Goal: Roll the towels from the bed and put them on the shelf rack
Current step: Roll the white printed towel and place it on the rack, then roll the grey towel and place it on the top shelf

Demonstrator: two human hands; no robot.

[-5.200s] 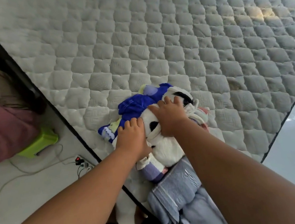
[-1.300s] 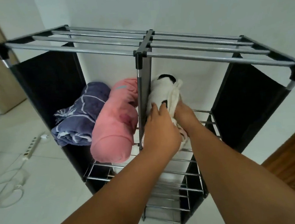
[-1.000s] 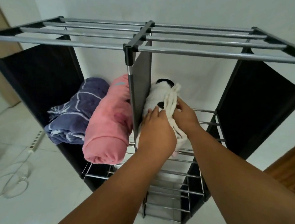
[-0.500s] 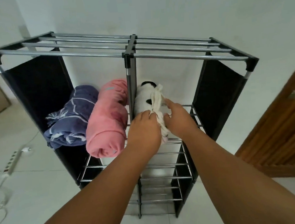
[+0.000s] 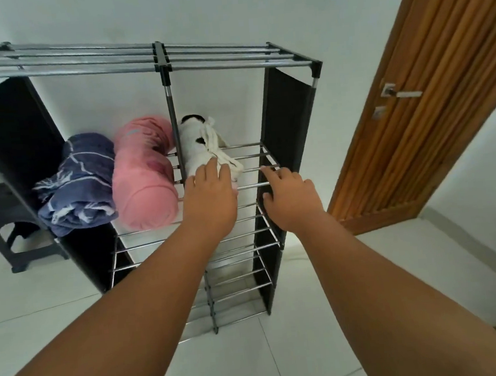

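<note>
A metal shelf rack with black fabric sides stands against the white wall. In its left bay lie a rolled blue-purple towel and a rolled pink towel. A rolled white towel with black patches rests on the bars of the right bay, against the centre post. My left hand lies flat with its fingertips on the near end of the white roll. My right hand hovers over the bare bars to the right, fingers apart, holding nothing.
A wooden door with a metal handle is at the right. A dark plastic stool stands on the floor left of the rack. Lower rack tiers show beneath. White tiled floor surrounds the rack.
The white towel went from the bed to the rack's right bay. In the last half second my right hand came off the roll and moved right; my left hand still touches it.
</note>
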